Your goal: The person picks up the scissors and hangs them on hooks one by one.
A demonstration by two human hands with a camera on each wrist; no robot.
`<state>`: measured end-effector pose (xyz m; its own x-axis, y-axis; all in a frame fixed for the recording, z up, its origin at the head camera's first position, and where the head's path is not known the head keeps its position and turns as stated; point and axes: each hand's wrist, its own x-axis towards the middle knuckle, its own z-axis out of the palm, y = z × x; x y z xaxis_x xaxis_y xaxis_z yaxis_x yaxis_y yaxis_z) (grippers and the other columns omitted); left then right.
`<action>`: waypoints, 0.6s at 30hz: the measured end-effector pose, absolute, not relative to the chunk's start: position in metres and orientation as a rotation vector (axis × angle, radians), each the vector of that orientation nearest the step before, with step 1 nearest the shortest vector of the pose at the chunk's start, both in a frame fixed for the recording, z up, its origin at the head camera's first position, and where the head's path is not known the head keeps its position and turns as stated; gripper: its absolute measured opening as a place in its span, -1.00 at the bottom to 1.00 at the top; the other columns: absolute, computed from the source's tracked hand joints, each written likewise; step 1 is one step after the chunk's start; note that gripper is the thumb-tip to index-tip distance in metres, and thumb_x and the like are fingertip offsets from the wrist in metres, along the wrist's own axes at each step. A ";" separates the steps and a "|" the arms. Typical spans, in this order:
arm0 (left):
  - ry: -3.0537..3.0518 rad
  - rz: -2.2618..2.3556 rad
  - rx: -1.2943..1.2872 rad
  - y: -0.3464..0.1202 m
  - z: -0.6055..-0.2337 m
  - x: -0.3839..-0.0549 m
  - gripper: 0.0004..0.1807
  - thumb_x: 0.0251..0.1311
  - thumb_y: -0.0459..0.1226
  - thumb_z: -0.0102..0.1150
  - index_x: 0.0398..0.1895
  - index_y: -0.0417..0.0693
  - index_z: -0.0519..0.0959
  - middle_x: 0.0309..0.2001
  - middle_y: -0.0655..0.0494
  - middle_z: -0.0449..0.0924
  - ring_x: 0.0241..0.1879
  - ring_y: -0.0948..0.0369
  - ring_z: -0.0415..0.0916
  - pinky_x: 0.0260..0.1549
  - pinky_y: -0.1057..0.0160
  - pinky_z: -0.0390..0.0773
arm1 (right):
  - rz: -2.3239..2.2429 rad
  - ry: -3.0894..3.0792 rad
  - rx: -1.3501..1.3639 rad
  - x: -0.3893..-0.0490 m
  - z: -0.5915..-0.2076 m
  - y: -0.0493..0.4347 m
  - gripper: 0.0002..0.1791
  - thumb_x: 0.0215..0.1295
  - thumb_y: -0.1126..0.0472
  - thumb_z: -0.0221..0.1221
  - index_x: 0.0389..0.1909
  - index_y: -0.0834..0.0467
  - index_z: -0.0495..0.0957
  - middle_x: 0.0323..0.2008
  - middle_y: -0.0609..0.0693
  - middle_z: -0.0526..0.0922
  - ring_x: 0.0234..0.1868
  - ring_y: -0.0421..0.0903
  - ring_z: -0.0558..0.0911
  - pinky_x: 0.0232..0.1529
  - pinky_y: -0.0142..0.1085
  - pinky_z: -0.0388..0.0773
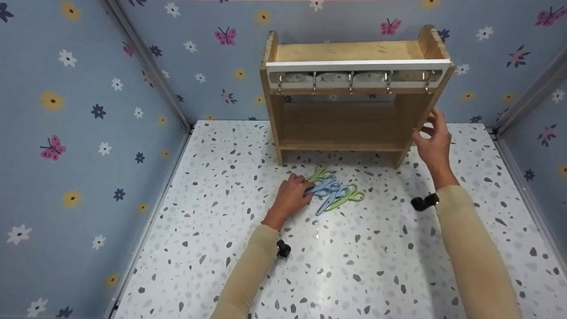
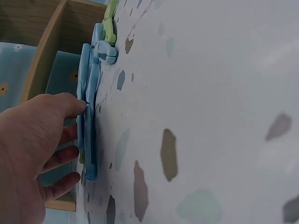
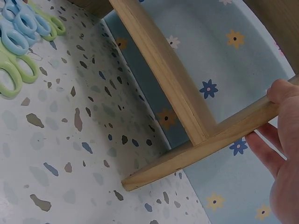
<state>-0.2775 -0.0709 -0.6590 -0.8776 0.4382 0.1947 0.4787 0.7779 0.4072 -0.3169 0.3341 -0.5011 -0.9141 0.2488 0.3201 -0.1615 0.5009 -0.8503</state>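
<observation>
A loose pile of light blue scissors [image 1: 328, 187] and green scissors [image 1: 352, 195] lies on the speckled table, in front of a small wooden shelf [image 1: 341, 145]. At the pile's left end, my left hand [image 1: 292, 192] pinches a pair of blue scissors, palm down. The left wrist view has its thumb against the blue scissors [image 2: 88, 98], with the other fingertips along their edge close over the table. My right hand [image 1: 436, 144] grips the upright shelf's right side panel [image 3: 229, 126], thumb at the front edge and fingers on the outer face.
Across the shelf's upper front runs a white rail [image 1: 354, 66] with several metal hooks [image 1: 351, 83]. Flower-patterned walls [image 1: 110, 168] enclose the white speckled table [image 1: 212, 274] at the back and both sides.
</observation>
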 end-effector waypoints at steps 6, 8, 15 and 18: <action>-2.864 -0.652 -0.761 -0.071 -0.647 -0.273 -0.69 0.50 -0.14 0.32 0.19 0.10 0.86 0.04 0.02 0.84 0.03 0.00 0.66 -0.09 -0.11 0.73 | 1.389 -2.338 -0.075 -0.317 -0.502 0.334 -0.19 0.61 0.32 0.25 0.72 -0.29 0.30 0.58 0.11 0.57 0.49 0.12 0.65 0.56 0.02 0.62; -2.859 -0.670 -0.760 -0.071 -0.648 -0.273 -0.70 0.51 -0.14 0.32 0.19 0.09 0.86 0.03 0.01 0.84 0.03 0.00 0.67 -0.07 -0.12 0.74 | 1.384 -2.338 -0.071 -0.317 -0.502 0.334 -0.19 0.61 0.32 0.25 0.73 -0.28 0.29 0.58 0.12 0.57 0.48 0.14 0.67 0.55 0.02 0.62; -2.829 -0.778 -0.753 -0.072 -0.665 -0.280 -0.73 0.54 -0.15 0.33 0.16 0.08 0.87 0.04 -0.05 0.84 0.07 -0.07 0.67 0.01 -0.17 0.75 | 1.369 -2.329 -0.030 -0.315 -0.504 0.335 -0.19 0.63 0.31 0.24 0.75 -0.25 0.27 0.54 0.09 0.60 0.42 0.16 0.71 0.50 -0.03 0.66; -2.821 -0.754 -0.759 -0.072 -0.662 -0.278 -0.73 0.53 -0.16 0.33 0.14 0.07 0.87 0.02 -0.04 0.85 0.04 -0.05 0.68 -0.03 -0.15 0.75 | 1.372 -2.329 -0.036 -0.315 -0.504 0.335 -0.18 0.62 0.31 0.25 0.75 -0.25 0.27 0.55 0.09 0.61 0.42 0.16 0.72 0.49 -0.01 0.67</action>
